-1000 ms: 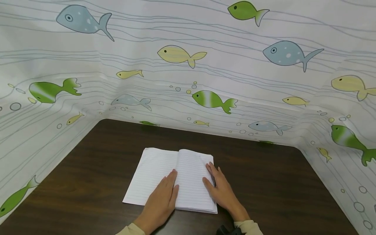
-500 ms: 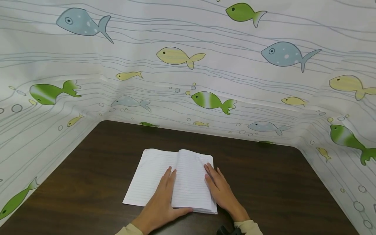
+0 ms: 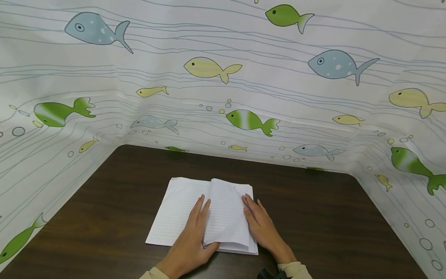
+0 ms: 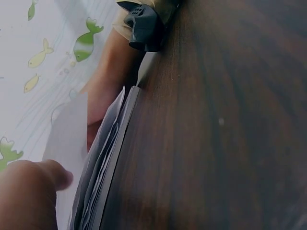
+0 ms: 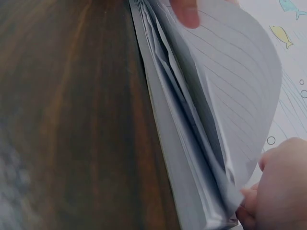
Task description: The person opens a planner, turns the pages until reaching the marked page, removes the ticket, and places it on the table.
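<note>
An open notebook [image 3: 184, 205] with lined white pages lies on the dark wooden table. My left hand [image 3: 186, 238] rests along its middle fold, fingers stretched away from me. Its thumb [image 4: 57, 173] touches the near edge of a page [image 5: 240, 81], which stands up in a curve off the pages beneath. On the far right side my right hand [image 3: 263, 224] holds the notebook's edge, with fingers and thumb close together over the page border. In the right wrist view, page corners meet these fingers [image 5: 248, 207]; their tips are partly hidden.
A white sheet printed with fish [image 3: 209, 38] walls in the table [image 3: 324, 217] at the back and both sides. A black device [image 4: 145, 29] is strapped at the right wrist, by the pale sleeve [image 3: 294, 269].
My left thumb has swung out to the notebook's near edge, then drawn up a little, and the page's near edge has lifted and curled. The right hand has barely shifted.
</note>
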Available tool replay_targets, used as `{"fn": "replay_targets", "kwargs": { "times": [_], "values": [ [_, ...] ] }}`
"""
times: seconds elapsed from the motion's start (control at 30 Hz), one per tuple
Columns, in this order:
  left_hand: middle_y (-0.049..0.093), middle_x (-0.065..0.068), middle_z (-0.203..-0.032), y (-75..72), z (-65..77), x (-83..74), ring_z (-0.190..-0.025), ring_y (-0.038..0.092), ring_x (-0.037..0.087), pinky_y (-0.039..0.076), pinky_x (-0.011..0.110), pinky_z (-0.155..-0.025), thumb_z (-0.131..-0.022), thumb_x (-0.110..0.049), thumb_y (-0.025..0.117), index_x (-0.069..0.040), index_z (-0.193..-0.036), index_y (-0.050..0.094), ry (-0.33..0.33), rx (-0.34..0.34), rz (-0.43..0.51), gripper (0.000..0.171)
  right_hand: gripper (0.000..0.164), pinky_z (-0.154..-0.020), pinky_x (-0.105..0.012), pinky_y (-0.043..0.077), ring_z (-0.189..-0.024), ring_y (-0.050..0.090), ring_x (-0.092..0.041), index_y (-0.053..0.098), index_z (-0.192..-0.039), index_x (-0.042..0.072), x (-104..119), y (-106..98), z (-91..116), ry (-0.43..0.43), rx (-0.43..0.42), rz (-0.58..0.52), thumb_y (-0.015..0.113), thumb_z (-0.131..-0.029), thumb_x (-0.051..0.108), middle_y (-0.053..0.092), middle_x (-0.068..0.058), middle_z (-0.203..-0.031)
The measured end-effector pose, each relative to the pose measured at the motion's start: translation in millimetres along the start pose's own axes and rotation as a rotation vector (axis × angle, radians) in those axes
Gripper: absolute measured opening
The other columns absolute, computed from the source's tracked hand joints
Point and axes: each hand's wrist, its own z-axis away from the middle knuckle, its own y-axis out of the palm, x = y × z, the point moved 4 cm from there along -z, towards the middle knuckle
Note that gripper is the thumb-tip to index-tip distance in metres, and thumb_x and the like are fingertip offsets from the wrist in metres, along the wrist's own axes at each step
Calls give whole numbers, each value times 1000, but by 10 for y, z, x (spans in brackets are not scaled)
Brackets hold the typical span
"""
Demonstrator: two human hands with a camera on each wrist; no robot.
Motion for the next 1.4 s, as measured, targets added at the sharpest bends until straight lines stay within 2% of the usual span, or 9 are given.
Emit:
{"fn": "replay_targets", "kwargs": {
  "times": [0.1,0.2,0.33,0.63,0.87,1.0,1.17,1.3,1.4],
  "values": [
    [20,20,-169,-8,-8,-8,-154,24,37,16,26,-125,-67,-25,88,-1,-161,27,46,-25,-25,115,48,-123,-56,19,-150,36,-36,46,-152,-3,7,-6,5,-3,1,5,43,-111,22,44,-17,-159],
    [20,21,-169,-15,-17,-21,-154,21,41,3,28,-127,-62,-22,88,0,-160,28,97,-48,-42,118,49,-123,-57,19,-150,36,-36,45,-153,-3,13,-13,8,-7,4,14,43,-111,22,43,-18,-160],
    [20,22,-169,-32,-31,-37,-153,22,42,4,35,-128,-58,-21,88,1,-160,27,135,-82,-65,121,49,-123,-59,19,-150,36,-37,43,-154,-3,12,-20,9,-11,7,24,43,-111,20,43,-17,-160],
    [20,20,-169,-47,-31,-44,-151,25,44,4,33,-128,-58,-18,88,1,-161,27,134,-91,-47,121,48,-121,-60,21,-150,34,-38,38,-156,-5,-1,-34,2,2,-15,0,41,-111,12,42,-17,-160],
    [19,21,-169,-44,-27,-48,-150,26,45,4,35,-128,-58,-17,88,2,-161,26,151,-76,-59,122,59,-121,-57,21,-155,24,-31,16,-164,-1,-31,-39,-12,71,2,-44,40,-112,16,24,-16,-168],
    [18,21,-170,-41,-27,-45,-150,26,45,4,36,-128,-58,-17,87,2,-161,25,155,-72,-67,122,71,-122,-56,21,-155,22,-28,9,-165,3,-38,-35,-9,100,14,-67,49,-109,16,22,-14,-169],
    [18,21,-170,-52,-26,-46,-151,26,45,6,39,-128,-57,-15,86,2,-161,25,160,-86,-76,121,83,-122,-57,22,-154,24,-32,11,-165,1,-48,-21,-11,106,15,-71,63,-101,14,26,-14,-168],
    [21,24,-168,-95,-38,-70,-153,24,43,4,44,-127,-59,-11,81,4,-159,28,154,-166,-112,115,82,-122,-56,24,-154,27,-34,15,-164,-2,-40,-20,-16,89,12,-36,64,-101,14,29,-16,-167],
    [28,30,-163,-145,-52,-104,-150,27,46,4,50,-126,-72,-8,69,9,-155,34,156,-305,-180,92,80,-122,-55,24,-153,28,-33,16,-163,-2,-35,-19,-19,92,18,-11,64,-101,14,30,-17,-166]
  ]
}}
